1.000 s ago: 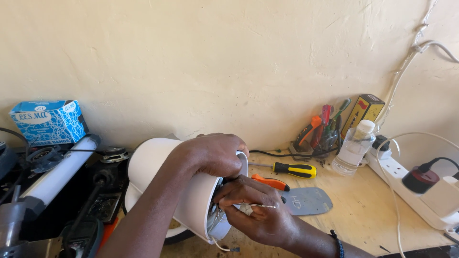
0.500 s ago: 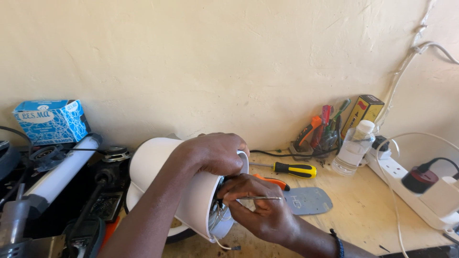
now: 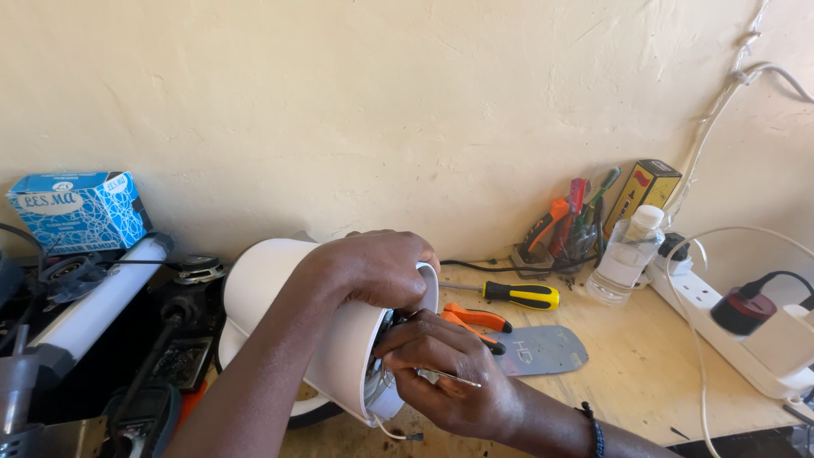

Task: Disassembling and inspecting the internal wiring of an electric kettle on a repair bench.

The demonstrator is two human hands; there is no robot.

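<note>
Blue-and-white patterned carton (image 3: 78, 209) at left against wall, tall black-and-yellow box (image 3: 642, 195) leaning at right

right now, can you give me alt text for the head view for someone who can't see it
A person's left hand steadies a white tapered appliance housing tipped on a wooden workbench, while the right hand works a thin metal tool into its open end. Screwdrivers, a clear bottle and a power strip lie to the right.

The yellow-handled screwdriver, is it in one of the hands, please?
No, the yellow-handled screwdriver lies on the wooden bench, apart from both hands.
</note>
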